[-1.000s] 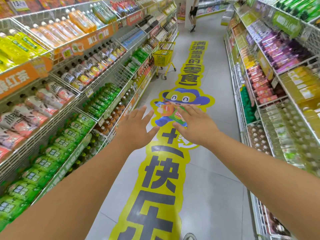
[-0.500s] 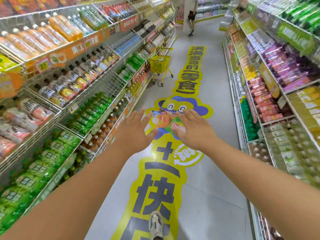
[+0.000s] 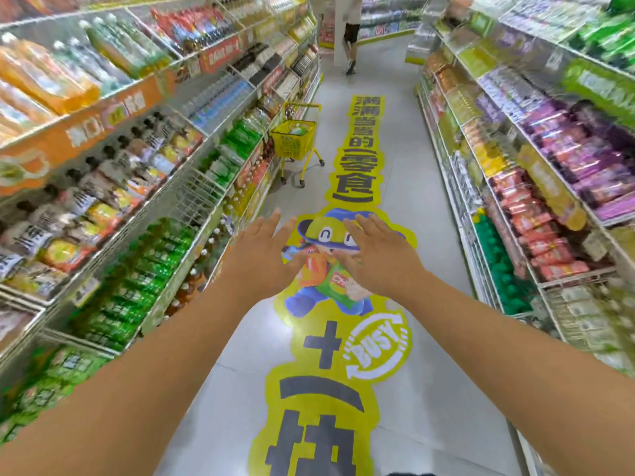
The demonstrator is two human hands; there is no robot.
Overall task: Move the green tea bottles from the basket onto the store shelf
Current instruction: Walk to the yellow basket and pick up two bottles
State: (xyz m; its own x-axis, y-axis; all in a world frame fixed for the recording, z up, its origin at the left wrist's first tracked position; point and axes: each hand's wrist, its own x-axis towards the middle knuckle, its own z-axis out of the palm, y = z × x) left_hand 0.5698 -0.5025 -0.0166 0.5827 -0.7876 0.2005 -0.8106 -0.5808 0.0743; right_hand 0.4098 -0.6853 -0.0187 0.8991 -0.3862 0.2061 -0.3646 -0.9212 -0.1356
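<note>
Where shelves flank: grey floor [image 3: 429, 207], yellow decal [image 3: 354, 149].

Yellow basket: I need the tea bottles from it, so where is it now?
In the head view the yellow basket stands on its wheeled frame up the aisle, against the left shelving, beyond both empty hands.

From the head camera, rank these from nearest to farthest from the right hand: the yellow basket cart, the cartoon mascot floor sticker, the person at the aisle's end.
1. Cartoon mascot floor sticker, under the right hand.
2. Yellow basket cart, ahead-left by the shelves.
3. Person, far end.
</note>
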